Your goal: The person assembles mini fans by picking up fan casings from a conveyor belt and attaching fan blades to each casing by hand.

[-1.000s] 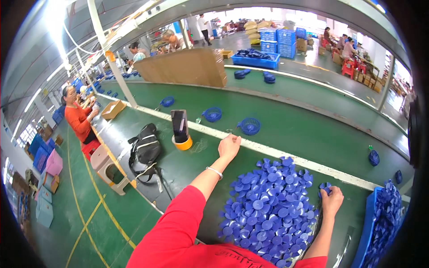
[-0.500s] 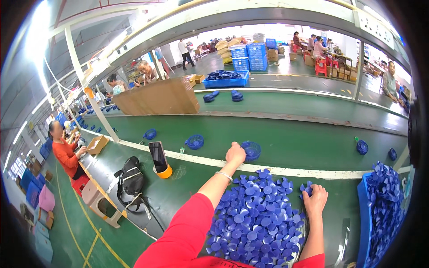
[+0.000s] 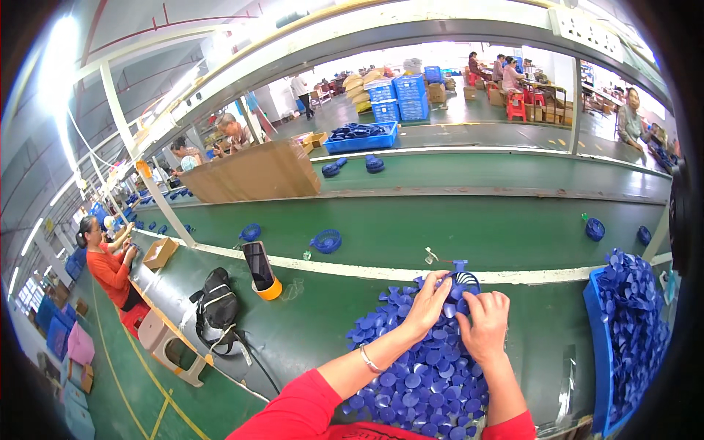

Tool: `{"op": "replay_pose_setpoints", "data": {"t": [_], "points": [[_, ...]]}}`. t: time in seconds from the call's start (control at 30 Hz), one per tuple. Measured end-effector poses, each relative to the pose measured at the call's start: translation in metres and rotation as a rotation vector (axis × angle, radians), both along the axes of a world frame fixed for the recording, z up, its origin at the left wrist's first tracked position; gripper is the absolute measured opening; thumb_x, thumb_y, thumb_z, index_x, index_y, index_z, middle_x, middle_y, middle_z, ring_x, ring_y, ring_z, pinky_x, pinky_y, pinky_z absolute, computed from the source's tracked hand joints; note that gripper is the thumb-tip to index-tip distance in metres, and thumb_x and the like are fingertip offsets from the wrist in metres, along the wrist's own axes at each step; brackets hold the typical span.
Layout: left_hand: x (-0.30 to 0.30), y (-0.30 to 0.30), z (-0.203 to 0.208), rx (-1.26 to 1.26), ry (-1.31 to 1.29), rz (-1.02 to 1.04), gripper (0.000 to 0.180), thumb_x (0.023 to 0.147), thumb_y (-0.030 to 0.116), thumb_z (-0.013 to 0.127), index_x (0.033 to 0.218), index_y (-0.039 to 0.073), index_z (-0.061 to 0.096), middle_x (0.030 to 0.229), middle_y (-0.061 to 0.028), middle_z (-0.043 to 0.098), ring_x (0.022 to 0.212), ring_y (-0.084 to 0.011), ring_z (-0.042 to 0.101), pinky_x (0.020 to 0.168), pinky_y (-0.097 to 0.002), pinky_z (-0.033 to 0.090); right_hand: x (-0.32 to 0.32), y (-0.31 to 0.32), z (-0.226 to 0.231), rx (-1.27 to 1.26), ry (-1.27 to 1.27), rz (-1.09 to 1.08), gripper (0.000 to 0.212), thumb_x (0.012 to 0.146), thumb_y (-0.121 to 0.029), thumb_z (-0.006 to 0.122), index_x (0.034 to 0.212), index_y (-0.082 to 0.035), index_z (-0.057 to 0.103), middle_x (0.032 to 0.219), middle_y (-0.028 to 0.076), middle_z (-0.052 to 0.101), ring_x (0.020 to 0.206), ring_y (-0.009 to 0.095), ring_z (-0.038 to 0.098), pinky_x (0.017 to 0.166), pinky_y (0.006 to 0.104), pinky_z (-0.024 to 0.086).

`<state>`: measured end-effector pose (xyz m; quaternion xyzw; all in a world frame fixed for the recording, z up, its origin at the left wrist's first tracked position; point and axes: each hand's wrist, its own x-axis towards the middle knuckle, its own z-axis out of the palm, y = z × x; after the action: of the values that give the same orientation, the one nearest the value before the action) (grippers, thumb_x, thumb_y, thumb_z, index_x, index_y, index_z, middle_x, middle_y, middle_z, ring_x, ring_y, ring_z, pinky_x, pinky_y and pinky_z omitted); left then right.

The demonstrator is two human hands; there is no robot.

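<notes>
Above a pile of small blue fan blades, my two hands meet at a round blue fan housing with a slotted face. My left hand grips the housing by its left side. Thumb and fingers of my right hand are closed on a blue fan blade against the housing; my fingers partly cover it. A short stub and thin wires with a small pale connector stick out at the housing's far side.
A blue crate heaped with blue blades stands at the right. Further housings lie on the green belt beyond the pale rail. A phone on an orange stand and a black bag are left. A co-worker in red sits far left.
My left hand has brought a blue housing back from the belt to above the pile. My right hand has moved left with its blade to meet it. The view has shifted slightly.
</notes>
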<state>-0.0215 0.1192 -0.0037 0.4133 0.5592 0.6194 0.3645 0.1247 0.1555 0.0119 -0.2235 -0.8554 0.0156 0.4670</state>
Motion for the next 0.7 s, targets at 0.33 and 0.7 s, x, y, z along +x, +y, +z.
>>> {"op": "replay_pose_setpoints", "data": {"t": [0.33, 0.7], "points": [[0.007, -0.024, -0.011, 0.043, 0.183, 0.074, 0.045, 0.089, 0.027, 0.057, 0.121, -0.003, 0.045, 0.111, -0.0145, 0.056, 0.101, -0.0173, 0.053, 0.088, -0.0296, 0.042, 0.001, -0.013, -0.002, -0.092, 0.034, 0.082, 0.036, 0.061, -0.012, 0.071, 0.094, -0.002, 0.06, 0.081, 0.01, 0.052, 0.08, 0.03, 0.05, 0.078, 0.0416, 0.037], [0.0, -0.026, -0.001, 0.022, 0.06, 0.062, 0.034, 0.086, 0.023, 0.061, 0.111, 0.002, 0.052, 0.097, -0.0039, 0.059, 0.084, -0.0096, 0.053, 0.073, -0.0251, 0.046, -0.005, -0.007, -0.003, -0.107, 0.017, 0.111, 0.036, 0.063, -0.015, 0.071, 0.095, -0.002, 0.059, 0.082, 0.01, 0.052, 0.08, 0.028, 0.05, 0.076, 0.0408, 0.038]]}}
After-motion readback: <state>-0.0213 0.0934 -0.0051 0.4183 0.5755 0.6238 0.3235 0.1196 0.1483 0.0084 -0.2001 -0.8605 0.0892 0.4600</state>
